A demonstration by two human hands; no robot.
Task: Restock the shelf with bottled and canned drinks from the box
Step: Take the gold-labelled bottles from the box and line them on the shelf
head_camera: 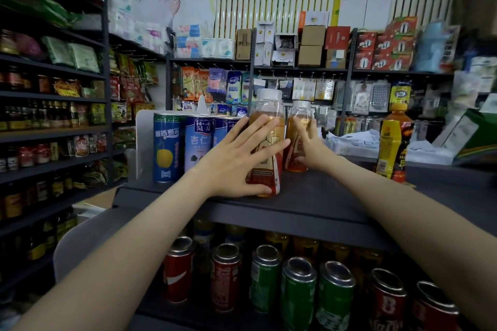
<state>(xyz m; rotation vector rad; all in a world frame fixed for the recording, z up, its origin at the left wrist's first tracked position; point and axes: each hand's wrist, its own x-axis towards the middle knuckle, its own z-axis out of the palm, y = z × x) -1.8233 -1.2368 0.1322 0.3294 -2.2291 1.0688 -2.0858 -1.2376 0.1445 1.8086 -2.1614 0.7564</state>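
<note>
Two amber tea bottles with white caps stand upright on the dark top shelf (pixel 309 207). My left hand (pixel 236 158) lies against the front bottle (pixel 269 107), fingers straight and spread across its red label. My right hand (pixel 313 145) touches the rear bottle (pixel 300 113) with straight fingers on its right side. Tall blue cans (pixel 166 148) stand in a row just left of the bottles. The box is out of view.
A yellow-and-red bottle (pixel 392 142) stands at the shelf's right. Red and green cans (pixel 298 293) fill the shelf below. A white divider (pixel 142 137) closes the shelf's left end. Stocked aisles run along the left and back.
</note>
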